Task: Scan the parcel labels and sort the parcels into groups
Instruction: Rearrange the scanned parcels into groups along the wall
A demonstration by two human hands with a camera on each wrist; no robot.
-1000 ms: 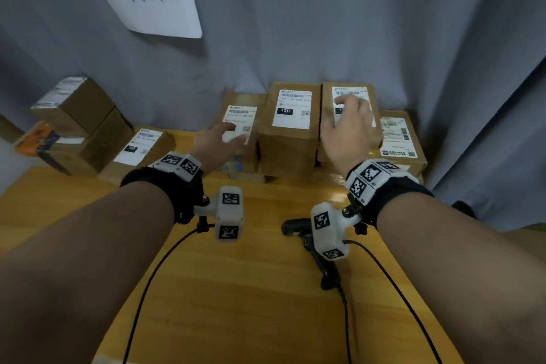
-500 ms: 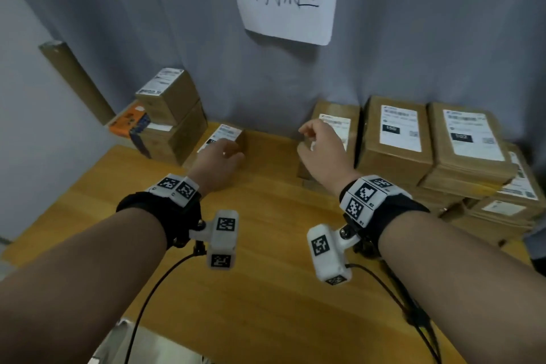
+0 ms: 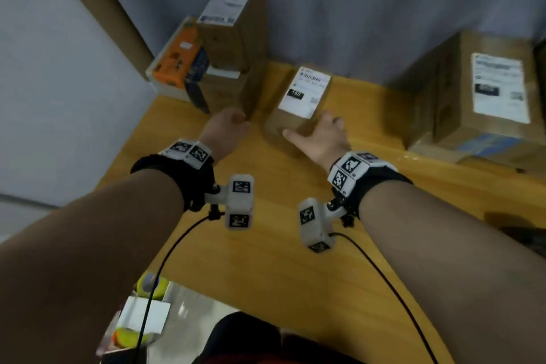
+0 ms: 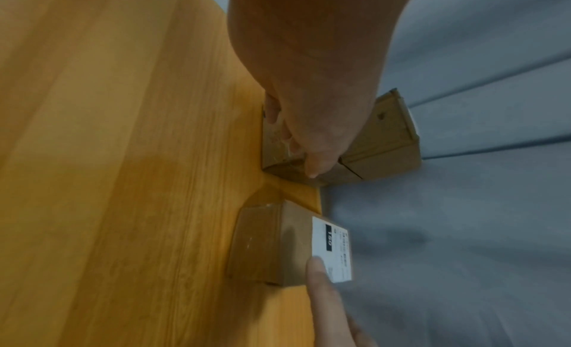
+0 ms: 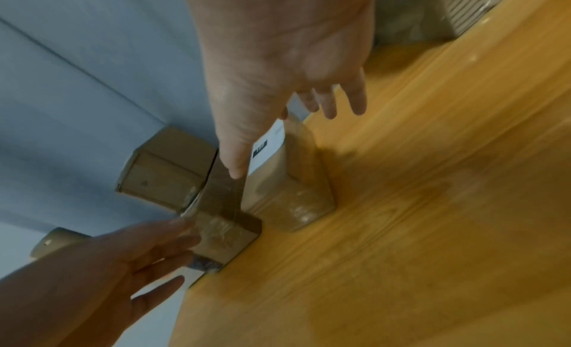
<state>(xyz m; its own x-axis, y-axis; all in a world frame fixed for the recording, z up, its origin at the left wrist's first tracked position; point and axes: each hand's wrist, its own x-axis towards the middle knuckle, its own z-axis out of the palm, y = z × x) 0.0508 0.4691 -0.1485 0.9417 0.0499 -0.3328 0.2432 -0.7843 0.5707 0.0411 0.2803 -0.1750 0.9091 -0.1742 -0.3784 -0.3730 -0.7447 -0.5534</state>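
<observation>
A small brown parcel (image 3: 298, 109) with a white label lies on the wooden table (image 3: 266, 245) near the back curtain. My right hand (image 3: 316, 130) is spread at its near right corner. The thumb (image 4: 321, 279) lies on the top edge by the label, and the fingers (image 5: 333, 103) hang straight past the parcel's right side. To the left, my left hand (image 3: 233, 124) reaches with straight fingers (image 5: 173, 232) to the lower box of a stack of parcels (image 3: 233, 38) and touches its near face (image 4: 278, 142). Neither hand holds anything.
An orange box (image 3: 177, 59) sits against the stack's left side. Large labelled parcels (image 3: 472, 97) are piled at the right back. A dark blurred object (image 3: 520, 230) lies at the table's right edge. The grey curtain (image 3: 354, 9) closes the back, and clutter (image 3: 141, 319) lies on the floor by the table's near-left edge.
The view has swung left. Both hands left the right-hand pile and moved left: the right hand onto the small parcel, the left hand from that parcel on to the left stack.
</observation>
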